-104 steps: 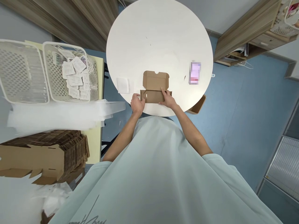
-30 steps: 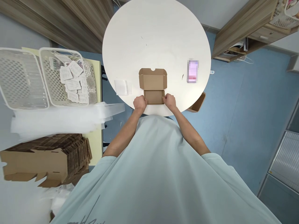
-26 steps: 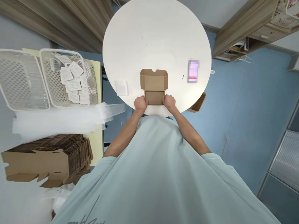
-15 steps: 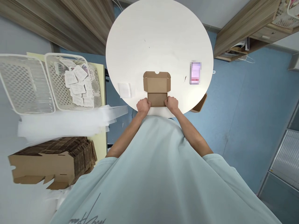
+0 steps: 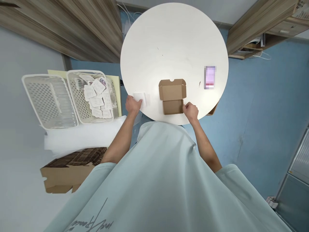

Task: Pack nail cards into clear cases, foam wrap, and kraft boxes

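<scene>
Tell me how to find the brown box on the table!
Find the round white table. Near its edge by the person, beside the right hand, sits a cardboard box. It's brown with an open, notched lid, unlike the flat white square nearby.

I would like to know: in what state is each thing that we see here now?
Cardboard box, lid open.
White square piece, lying flat near the table edge.
Phone-like object, lying flat, pixelated.
Right white basket, open-topped, holding small white packs.
Left white basket, open-topped, holding clear plastic.
Brown cardboard pieces, stacked together.
Left hand, at the white square piece; grip unclear.
Right hand, at the box's right wall; grip unclear.
</scene>
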`<state>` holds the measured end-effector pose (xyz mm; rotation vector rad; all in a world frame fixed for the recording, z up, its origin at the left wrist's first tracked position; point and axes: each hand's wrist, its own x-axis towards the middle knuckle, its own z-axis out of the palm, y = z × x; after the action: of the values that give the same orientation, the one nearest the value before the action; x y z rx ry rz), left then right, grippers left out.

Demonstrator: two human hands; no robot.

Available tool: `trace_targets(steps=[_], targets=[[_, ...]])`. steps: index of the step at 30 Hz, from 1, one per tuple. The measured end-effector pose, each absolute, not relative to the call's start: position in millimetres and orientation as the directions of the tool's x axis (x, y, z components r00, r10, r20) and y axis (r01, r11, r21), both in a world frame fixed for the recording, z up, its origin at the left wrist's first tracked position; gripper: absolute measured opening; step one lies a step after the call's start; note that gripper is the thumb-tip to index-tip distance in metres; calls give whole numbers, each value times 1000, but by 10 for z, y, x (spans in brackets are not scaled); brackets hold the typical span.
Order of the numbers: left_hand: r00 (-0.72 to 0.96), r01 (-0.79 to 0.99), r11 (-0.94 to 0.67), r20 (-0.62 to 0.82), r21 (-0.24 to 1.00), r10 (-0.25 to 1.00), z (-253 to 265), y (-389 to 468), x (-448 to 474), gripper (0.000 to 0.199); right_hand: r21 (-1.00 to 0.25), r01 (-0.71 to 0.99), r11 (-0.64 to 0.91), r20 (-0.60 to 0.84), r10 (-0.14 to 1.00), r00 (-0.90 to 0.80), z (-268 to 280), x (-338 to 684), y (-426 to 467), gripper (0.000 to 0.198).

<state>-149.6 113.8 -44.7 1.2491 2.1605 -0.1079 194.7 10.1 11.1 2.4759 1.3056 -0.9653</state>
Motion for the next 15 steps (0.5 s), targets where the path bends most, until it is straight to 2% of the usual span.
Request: trace_targets(steps=[5, 9, 15], targets=[[-365, 807, 562, -593, 183, 718, -479, 1238, -1533, 61, -148, 759, -634, -612, 662, 434, 196, 1813, 63, 24], [-316, 825, 535, -636, 183, 704, -480, 1269, -1556, 40, -177, 755, -631, -607, 674, 421, 212, 1773, 37, 22], [-338, 810, 524, -521, 263, 784, -398, 1145, -1407, 33, -251, 772, -583, -589, 725, 356, 247, 1812, 37, 21]])
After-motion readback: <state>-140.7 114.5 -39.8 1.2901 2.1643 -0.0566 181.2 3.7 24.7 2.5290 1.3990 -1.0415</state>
